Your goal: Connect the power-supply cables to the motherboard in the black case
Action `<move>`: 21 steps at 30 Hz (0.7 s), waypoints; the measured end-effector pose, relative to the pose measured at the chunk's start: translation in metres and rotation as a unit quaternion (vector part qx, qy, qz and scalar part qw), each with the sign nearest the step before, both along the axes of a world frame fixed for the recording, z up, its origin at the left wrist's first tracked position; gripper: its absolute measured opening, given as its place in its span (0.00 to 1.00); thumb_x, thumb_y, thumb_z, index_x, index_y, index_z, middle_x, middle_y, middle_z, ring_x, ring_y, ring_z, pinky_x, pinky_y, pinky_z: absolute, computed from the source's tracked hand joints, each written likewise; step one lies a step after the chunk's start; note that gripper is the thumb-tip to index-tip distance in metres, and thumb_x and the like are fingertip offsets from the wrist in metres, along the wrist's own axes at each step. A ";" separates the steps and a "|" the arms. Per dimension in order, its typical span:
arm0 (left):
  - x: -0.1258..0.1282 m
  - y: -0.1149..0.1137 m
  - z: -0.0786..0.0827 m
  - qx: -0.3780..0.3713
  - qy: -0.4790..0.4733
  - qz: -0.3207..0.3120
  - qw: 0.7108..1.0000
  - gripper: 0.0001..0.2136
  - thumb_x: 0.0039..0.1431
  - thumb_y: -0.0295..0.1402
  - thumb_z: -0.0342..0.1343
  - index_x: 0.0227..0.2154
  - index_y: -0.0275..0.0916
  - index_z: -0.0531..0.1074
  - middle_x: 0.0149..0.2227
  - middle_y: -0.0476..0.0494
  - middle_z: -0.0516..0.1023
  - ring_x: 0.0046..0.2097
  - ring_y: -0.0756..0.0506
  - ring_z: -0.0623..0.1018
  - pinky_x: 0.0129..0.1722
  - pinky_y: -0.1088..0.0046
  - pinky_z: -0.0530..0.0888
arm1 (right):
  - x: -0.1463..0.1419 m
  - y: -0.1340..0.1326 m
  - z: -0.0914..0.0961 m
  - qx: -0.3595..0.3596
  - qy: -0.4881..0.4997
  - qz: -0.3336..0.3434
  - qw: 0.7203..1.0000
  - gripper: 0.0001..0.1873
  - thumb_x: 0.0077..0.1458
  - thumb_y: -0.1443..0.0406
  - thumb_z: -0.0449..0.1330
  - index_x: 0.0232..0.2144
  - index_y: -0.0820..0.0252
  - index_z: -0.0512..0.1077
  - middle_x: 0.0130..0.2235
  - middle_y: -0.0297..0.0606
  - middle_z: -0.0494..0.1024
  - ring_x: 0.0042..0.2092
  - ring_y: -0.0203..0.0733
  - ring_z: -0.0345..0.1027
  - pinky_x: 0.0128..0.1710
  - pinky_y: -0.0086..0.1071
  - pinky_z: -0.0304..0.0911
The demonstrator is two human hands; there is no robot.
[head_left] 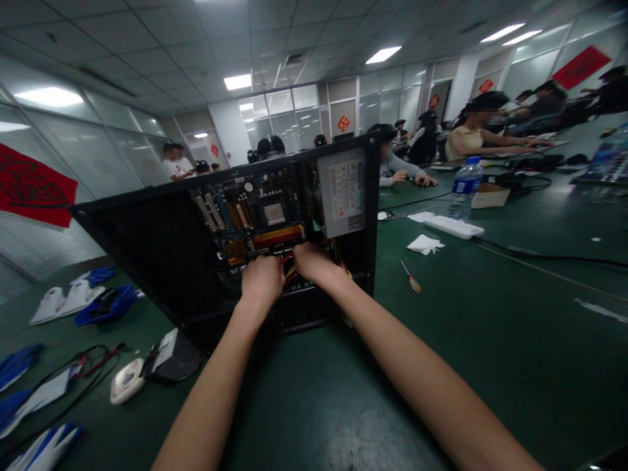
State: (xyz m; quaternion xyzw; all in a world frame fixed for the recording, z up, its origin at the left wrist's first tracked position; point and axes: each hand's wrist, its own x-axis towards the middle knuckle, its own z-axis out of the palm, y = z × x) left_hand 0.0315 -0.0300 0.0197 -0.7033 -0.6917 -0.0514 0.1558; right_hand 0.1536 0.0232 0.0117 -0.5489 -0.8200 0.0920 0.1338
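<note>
An open black computer case (147,248) stands tilted on the table, its inside facing me. In it are the motherboard (275,212), with long orange and yellow memory slots, and a silver power supply (346,196) at upper right. Both hands reach in at the motherboard's lower edge. My left hand (263,278) is closed there, its fingertips hidden behind the knuckles. Close beside it, my right hand (313,263) curls around thin red and yellow wires (289,267), which show between the two hands. What the left fingers pinch cannot be made out.
A screwdriver (411,277), crumpled tissue (426,244), white power strip (454,227) and water bottle (466,190) lie or stand to the right. Gloves (69,301), a blue cap (108,304), cables and a dark boxy part (171,356) are left. People sit at tables beyond.
</note>
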 end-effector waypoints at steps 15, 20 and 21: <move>0.000 -0.001 -0.001 0.019 -0.008 0.010 1.000 0.18 0.66 0.35 0.46 0.40 0.37 0.82 0.38 0.31 0.83 0.41 0.31 0.83 0.39 0.57 0.79 | -0.001 0.003 -0.005 0.022 -0.009 -0.015 1.000 0.18 0.66 0.69 0.51 0.49 0.68 0.79 0.48 0.58 0.81 0.50 0.55 0.77 0.45 0.37 0.69; -0.001 0.002 -0.004 0.017 -0.002 0.009 1.000 0.17 0.65 0.34 0.47 0.39 0.37 0.82 0.38 0.31 0.83 0.41 0.33 0.83 0.39 0.59 0.78 | -0.001 0.004 -0.005 0.013 0.000 -0.029 1.000 0.19 0.67 0.67 0.50 0.49 0.66 0.79 0.49 0.56 0.81 0.50 0.56 0.77 0.46 0.39 0.69; -0.002 0.002 -0.005 0.015 -0.003 0.007 1.000 0.17 0.65 0.34 0.47 0.38 0.37 0.81 0.38 0.31 0.83 0.41 0.33 0.83 0.39 0.59 0.78 | 0.000 0.003 -0.004 0.006 0.000 -0.031 0.999 0.19 0.67 0.67 0.50 0.49 0.66 0.79 0.49 0.56 0.81 0.51 0.56 0.77 0.46 0.39 0.69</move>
